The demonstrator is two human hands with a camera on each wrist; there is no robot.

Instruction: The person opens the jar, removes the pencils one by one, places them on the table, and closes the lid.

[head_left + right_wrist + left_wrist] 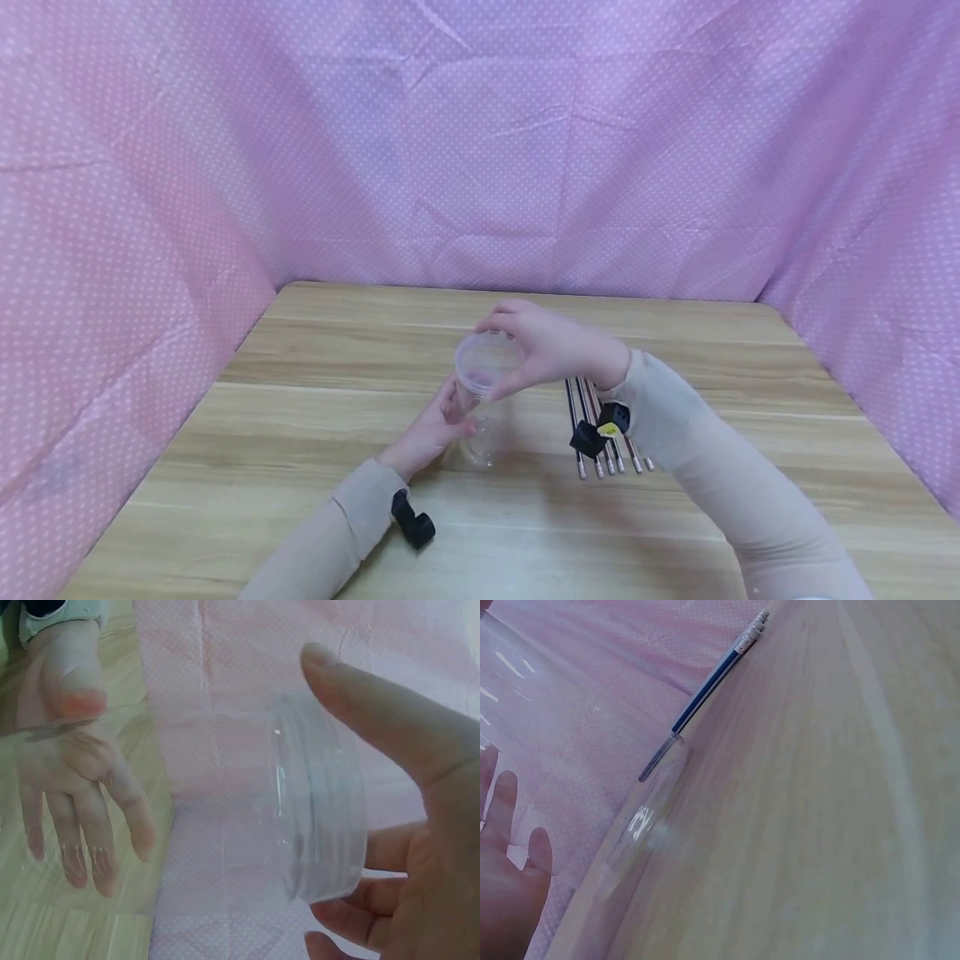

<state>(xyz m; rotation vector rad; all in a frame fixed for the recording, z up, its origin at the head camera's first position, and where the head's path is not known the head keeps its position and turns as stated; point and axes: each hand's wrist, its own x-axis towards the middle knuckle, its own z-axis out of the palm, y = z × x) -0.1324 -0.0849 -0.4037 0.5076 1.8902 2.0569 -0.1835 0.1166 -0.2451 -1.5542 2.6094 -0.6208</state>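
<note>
A clear plastic jar (483,429) stands over the table in front of me, its round base low and its lid uppermost. My left hand (431,429) grips the jar's body from the left, thumb on the near side. In the right wrist view the fingers of this left hand (82,787) show through the transparent wall (225,802). Over the top, my right hand (555,342) holds the translucent screw lid (330,802), thumb along one side and fingers along the opposite side. The lid sits on the jar's mouth.
Several pencils (580,467) with eraser ends lie side by side right of the jar, partly hidden by my right wrist and its camera (590,439). The wooden table (315,358) is bounded by pink dotted cloth (495,167) at the back and sides.
</note>
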